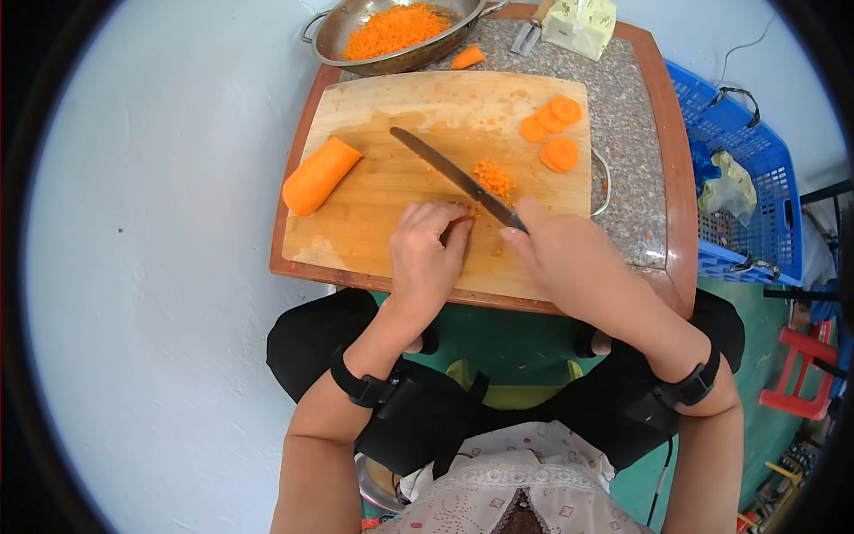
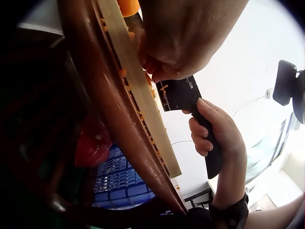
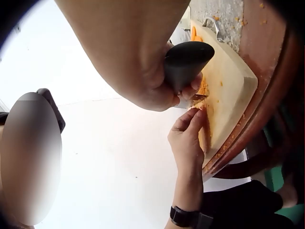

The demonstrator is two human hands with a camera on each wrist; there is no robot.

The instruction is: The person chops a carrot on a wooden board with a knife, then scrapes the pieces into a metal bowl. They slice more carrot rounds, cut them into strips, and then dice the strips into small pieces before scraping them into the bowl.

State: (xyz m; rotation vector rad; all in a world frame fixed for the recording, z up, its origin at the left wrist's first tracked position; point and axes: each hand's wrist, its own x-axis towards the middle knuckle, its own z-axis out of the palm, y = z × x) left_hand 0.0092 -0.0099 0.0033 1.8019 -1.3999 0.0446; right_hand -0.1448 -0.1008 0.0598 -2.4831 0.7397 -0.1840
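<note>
My right hand (image 1: 574,254) grips the black handle of a broad, dark-bladed kitchen knife (image 1: 445,169). Its blade stands edge down over the wooden cutting board (image 1: 374,236), slanting to the far left. Close beside the blade, my left hand (image 1: 425,245) pinches a small carrot piece (image 3: 198,104), mostly hidden by the curled fingers and thumb. A small heap of finely diced carrot (image 1: 494,178) lies on the blade's far side. The large cut carrot (image 1: 320,176) lies at the board's left edge, and several carrot slices (image 1: 560,153) lie at the right.
Behind the board stands a metal pan (image 1: 325,40) full of chopped carrot, beside a carrot stub (image 1: 467,58). A peeler-like tool (image 1: 527,37) and a printed packet (image 1: 580,27) lie at the back. A blue basket (image 1: 774,169) stands right of the table.
</note>
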